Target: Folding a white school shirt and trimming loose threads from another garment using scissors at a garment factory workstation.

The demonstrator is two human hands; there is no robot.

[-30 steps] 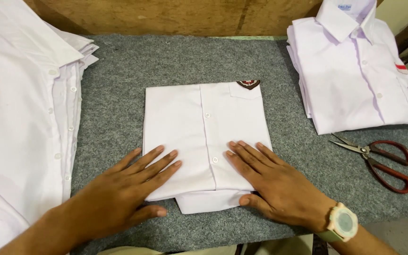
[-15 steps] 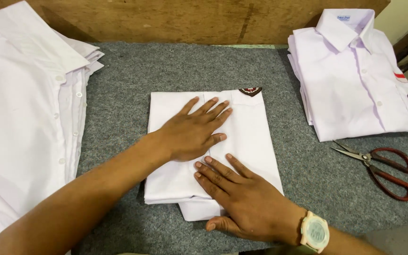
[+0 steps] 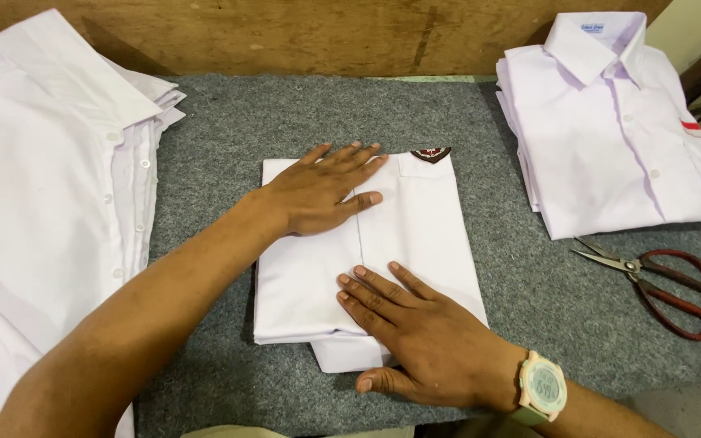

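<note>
the folded shirt (image 3: 415, 243) lies in the middle of the tabletop (image 3: 285, 113), its long axis running from the near edge toward the far edge, with a dark badge (image 3: 431, 153) at its far right corner. both my hands are flat on it. my left hand (image 3: 318, 195) rests on the far half, toward the shirt's left side, fingers stretched toward the badge and the thumb laid along the centre fold. my right hand (image 3: 415, 341) rests on the near half, palm down at the shirt's near edge where a lower layer sticks out, fingers pointing toward the far left corner of the tabletop. so the right hand is nearer the near edge of the shirt, the left nearer its far edge.

neither grip is closed on anything: both are spread wide and flat, pressing cloth, pinching nothing.

a stack of shirts (image 3: 50, 211) lies along the left edge, another folded pile (image 3: 610, 138) at the far right corner, and scissors (image 3: 659, 280) near the right edge, well apart from my hands.
</note>
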